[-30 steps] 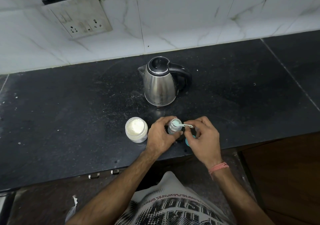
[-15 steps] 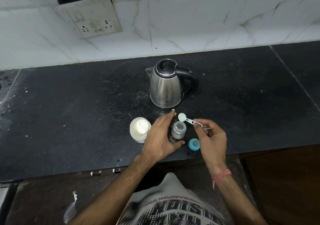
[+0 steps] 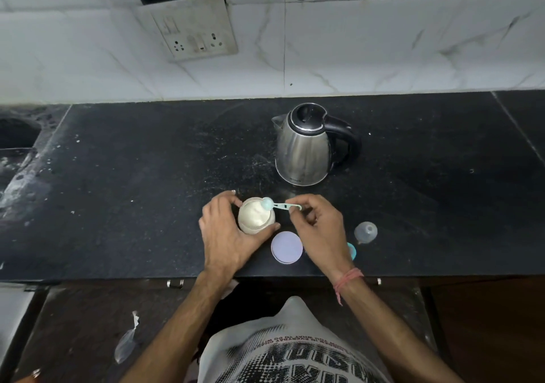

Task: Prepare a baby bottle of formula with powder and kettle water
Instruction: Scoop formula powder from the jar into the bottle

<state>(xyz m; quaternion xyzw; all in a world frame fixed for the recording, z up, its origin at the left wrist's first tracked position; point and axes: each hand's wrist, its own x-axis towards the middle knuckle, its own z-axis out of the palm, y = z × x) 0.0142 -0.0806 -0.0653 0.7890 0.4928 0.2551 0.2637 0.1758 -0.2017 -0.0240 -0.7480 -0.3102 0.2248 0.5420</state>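
Note:
An open jar of white powder (image 3: 255,216) stands near the counter's front edge. My left hand (image 3: 225,232) is wrapped around its left side. My right hand (image 3: 320,229) pinches the handle of a small pale-green scoop (image 3: 277,205), whose bowl rests over the jar's far rim. The steel kettle (image 3: 302,149) with a black handle stands behind, lid closed. A clear dome cap (image 3: 365,232) lies right of my right hand, and a teal ring (image 3: 351,250) peeks out beside my wrist. The baby bottle itself is hidden behind my right hand.
A round pale lid (image 3: 286,247) lies flat between my wrists. The black stone counter (image 3: 132,191) is dusted with specks. A wall socket plate (image 3: 193,27) hangs on the tiled wall. A sink edge (image 3: 17,135) shows at far left.
My left hand left the bottle and took hold of the powder jar. My right hand carried the scoop leftward from the bottle to the jar's mouth.

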